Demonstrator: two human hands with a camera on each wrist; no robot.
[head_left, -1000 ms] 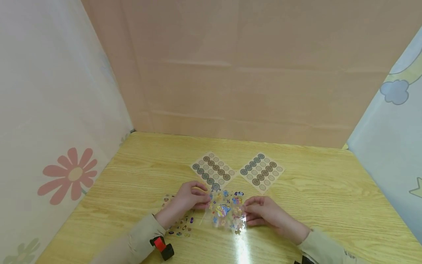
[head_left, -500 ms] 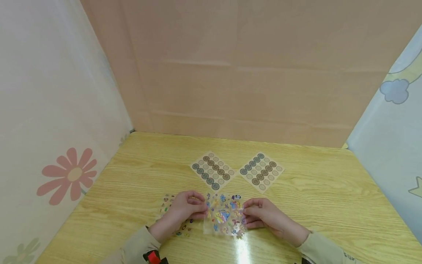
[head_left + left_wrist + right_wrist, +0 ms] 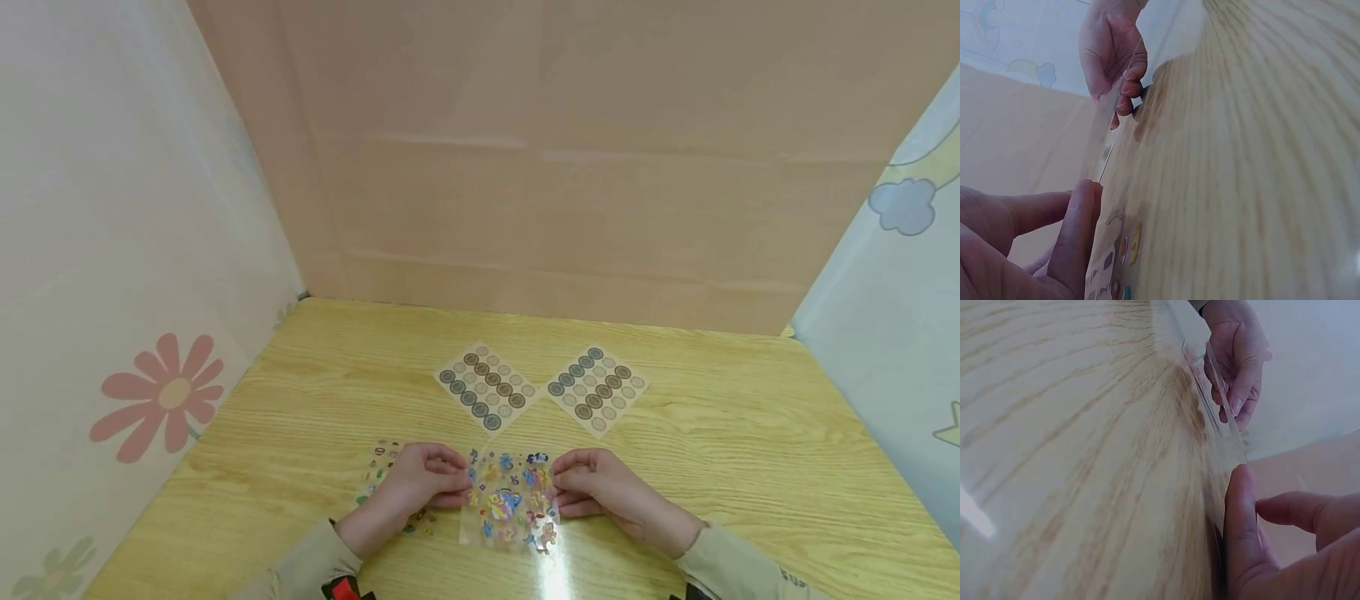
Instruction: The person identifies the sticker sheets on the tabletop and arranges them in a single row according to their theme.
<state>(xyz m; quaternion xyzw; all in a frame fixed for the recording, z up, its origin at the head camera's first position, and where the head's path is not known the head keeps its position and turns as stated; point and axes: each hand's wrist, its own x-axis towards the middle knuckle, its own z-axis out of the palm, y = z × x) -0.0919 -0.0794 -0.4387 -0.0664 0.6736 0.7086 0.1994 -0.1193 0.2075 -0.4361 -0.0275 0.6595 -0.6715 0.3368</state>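
A clear sticker sheet (image 3: 506,504) with colourful cartoon figures is stretched between my two hands, low over the table, in the head view. My left hand (image 3: 420,483) pinches its left edge between thumb and fingers, while my right hand (image 3: 600,487) pinches the right edge. Seen edge-on in the right wrist view, the clear sheet (image 3: 1225,403) spans from one hand to the other, just off the wood. A second clear sticker sheet (image 3: 380,458) with small coloured pieces lies under my left hand and wrist, partly hidden by them.
Two square sheets of round stickers lie turned like diamonds farther back: a left sheet (image 3: 483,387) and a right sheet (image 3: 597,390). The wooden table (image 3: 750,433) ends at a plain back wall covering (image 3: 540,208). Patterned cloth walls (image 3: 150,275) stand at both sides.
The held sticker sheet has come a little toward me, away from the left round-sticker sheet it overlapped in view. My left hand has moved back with it; my right hand has barely shifted.
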